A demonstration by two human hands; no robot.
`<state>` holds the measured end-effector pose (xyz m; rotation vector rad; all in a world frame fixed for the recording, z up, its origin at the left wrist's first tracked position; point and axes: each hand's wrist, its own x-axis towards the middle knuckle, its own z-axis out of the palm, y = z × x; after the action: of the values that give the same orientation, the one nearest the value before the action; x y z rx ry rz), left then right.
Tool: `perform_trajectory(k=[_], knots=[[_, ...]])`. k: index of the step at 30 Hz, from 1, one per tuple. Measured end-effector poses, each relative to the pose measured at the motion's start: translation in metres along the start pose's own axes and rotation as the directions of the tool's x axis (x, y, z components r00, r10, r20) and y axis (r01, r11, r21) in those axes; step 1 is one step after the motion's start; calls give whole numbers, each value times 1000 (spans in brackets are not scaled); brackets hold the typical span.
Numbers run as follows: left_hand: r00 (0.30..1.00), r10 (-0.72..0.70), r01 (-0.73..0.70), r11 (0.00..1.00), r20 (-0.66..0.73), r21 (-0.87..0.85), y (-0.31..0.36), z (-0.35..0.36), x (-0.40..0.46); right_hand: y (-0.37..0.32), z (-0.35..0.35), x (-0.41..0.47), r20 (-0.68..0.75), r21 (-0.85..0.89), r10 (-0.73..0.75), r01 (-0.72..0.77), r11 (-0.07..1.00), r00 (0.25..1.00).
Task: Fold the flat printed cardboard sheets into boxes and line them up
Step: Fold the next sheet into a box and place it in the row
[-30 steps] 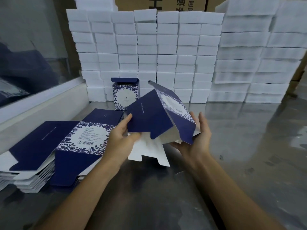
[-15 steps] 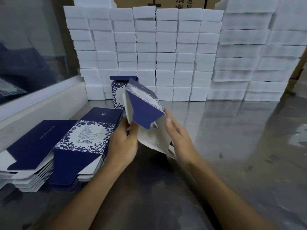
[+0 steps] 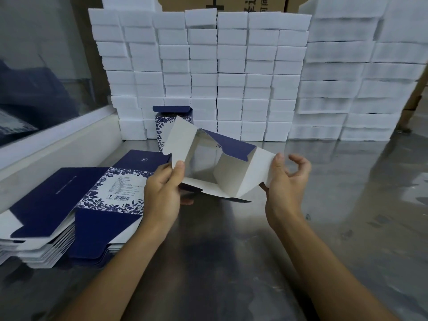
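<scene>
Head cam, left to right. Far left: glass pane (image 3: 41,66) w/ white sill, dark blue shapes behind, blurred. Near left on steel table (image 3: 231,262): stack of flat printed sheets (image 3: 69,212), navy w/ blue floral panel + barcode facing up, edges fanned toward near side. Far centre-left: one finished box (image 3: 162,128) upright on table, navy lid flap closed, touching foam wall behind, partly hidden by held piece. Left hand (image 3: 162,195) pinching left wall of half-opened box (image 3: 208,163), thumb on white inside face, fingers underneath; one fingertip visible below. Box held just above table, between both hands, open end facing camera, white interior visible, navy flap at far top, white flaps splayed up-left and right. Right hand (image 3: 287,181) pinching right white flap w/ thumb + fingers behind it, index and thumb curled. Behind, across far side: wall of stacked white foam blocks (image 3: 231,77), taller, blurrier stacks far right. Brown cartons (image 3: 220,2) w/ black print above foam.
</scene>
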<state>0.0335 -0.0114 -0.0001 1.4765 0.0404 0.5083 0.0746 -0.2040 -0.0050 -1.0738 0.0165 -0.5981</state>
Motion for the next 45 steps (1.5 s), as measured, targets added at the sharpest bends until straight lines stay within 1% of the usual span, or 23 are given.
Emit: perform_trajectory(k=[3,4,6,7,9,11,13,14,16,17,18,19,20,21,23,26,28,31,35,38,40,43,45], knots=[[1000,-6,6,1000,2,-20,2,1,-2,-3,-1,1,24,-94,-117,119,988,993],[1000,-21,21,999,-11,-34,3,2,-2,-2,-2,0,65,-154,-176,184,971,982],[998,-53,50,996,-44,-80,6,1,0,-1,-2,-2,193,-306,-305,352,885,933],[997,-62,57,994,-54,-95,8,0,0,0,-2,-3,260,-360,-341,418,834,904],[996,-73,67,993,-59,-96,8,0,1,2,-1,-6,372,-404,-356,494,770,857],[995,-83,77,991,-51,-108,8,1,1,5,-1,-8,443,-411,-321,508,757,837],[995,-88,81,988,-50,-131,7,2,1,6,-2,-8,482,-402,-221,439,804,848],[994,-92,84,987,-52,-139,6,2,2,6,-4,-6,509,-427,-183,432,794,841],[992,-103,93,986,-66,-139,4,3,4,6,-10,-3,598,-521,-137,513,682,789],[991,-110,99,986,-79,-133,3,5,6,8,-12,-1,650,-552,-86,547,630,755],[989,-118,106,986,-93,-127,1,7,7,10,-14,-1,688,-572,-10,550,609,726],[987,-123,110,986,-103,-125,0,10,9,13,-15,0,704,-585,62,529,615,708],[987,-121,108,986,-103,-124,-1,14,10,16,-15,0,702,-587,91,502,636,706],[989,-116,104,988,-97,-117,-2,18,11,18,-15,-1,683,-572,73,471,671,726],[990,-111,101,989,-89,-109,-4,25,14,20,-13,-1,621,-525,-36,450,722,783],[984,-146,127,977,-100,-172,-8,33,16,20,-10,-2,581,-513,-152,505,694,799],[980,-161,135,968,-115,-209,-12,38,15,21,-9,-2,560,-502,-194,517,693,805],[983,-135,110,976,-125,-190,-21,42,10,21,-9,-1,529,-519,-215,513,684,821],[992,3,-4,1000,-126,-10,-30,41,5,20,-10,-3,423,-544,-202,426,723,883],[985,112,-96,988,-132,124,-33,37,2,20,-7,-8,397,-543,-219,420,727,892],[976,166,-142,975,-143,169,-34,34,2,19,-6,-9,372,-554,-242,423,717,896],[948,290,-247,929,-129,275,-32,30,3,21,-7,-10,333,-583,-258,413,699,907],[943,312,-261,911,-118,320,-34,29,4,22,-7,-10,324,-587,-260,409,698,909]])
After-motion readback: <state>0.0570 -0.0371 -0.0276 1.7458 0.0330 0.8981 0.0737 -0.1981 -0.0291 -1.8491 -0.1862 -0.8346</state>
